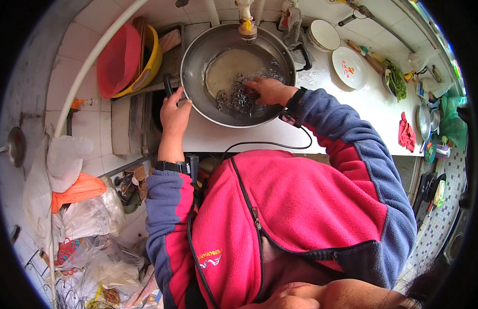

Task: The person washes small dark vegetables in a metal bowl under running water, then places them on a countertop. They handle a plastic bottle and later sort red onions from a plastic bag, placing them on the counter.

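A large metal wok with two black handles stands under a tap with a yellow lever. Water covers its inside bottom, with a pale round patch and dark, broken ripples. My left hand grips the wok's left edge beside the handle, thumb over the rim. Inside the wok, on the right, my right hand reaches down into the rippling water. Its fingertips are partly hidden, so whether it holds something cannot be told.
Right of the wok are a white bowl, a white plate, green vegetables and a red cloth. Pink and yellow basins lean at left. A black cable runs along the counter's front; plastic bags hang lower left.
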`<state>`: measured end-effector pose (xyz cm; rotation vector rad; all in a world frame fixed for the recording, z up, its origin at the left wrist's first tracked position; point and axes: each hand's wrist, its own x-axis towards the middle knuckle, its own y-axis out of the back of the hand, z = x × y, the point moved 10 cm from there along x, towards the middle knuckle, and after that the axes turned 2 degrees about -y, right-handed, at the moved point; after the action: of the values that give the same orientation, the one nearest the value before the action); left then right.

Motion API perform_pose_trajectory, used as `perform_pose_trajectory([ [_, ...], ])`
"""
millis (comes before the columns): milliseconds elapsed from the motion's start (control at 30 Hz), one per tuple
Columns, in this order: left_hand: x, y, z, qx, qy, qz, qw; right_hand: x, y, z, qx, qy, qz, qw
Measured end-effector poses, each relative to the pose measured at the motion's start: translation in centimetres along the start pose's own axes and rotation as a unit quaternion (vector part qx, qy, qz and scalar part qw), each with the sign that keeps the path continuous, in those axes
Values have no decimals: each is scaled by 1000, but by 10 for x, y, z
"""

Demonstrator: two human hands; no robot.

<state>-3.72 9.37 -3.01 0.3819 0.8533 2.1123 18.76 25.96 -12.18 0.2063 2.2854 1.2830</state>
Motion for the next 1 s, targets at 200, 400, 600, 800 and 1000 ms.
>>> perform_pose_trajectory([
  [200,-1,1,3,-9,3,-3,1000,13,-62,-38,-104,70,-149,981],
  [400,-1,0,-1,-8,6,-11,1000,-14,-55,-18,-115,75,-195,971],
  [600,-4,1,6,-6,11,-15,1000,-11,-27,17,-147,-43,-188,970],
  [800,-10,3,30,-9,-30,-7,999,13,-42,-4,-83,-70,-142,984],
  [1000,-5,1,23,-2,-17,-7,1000,9,-74,-30,-27,1,-199,980],
])
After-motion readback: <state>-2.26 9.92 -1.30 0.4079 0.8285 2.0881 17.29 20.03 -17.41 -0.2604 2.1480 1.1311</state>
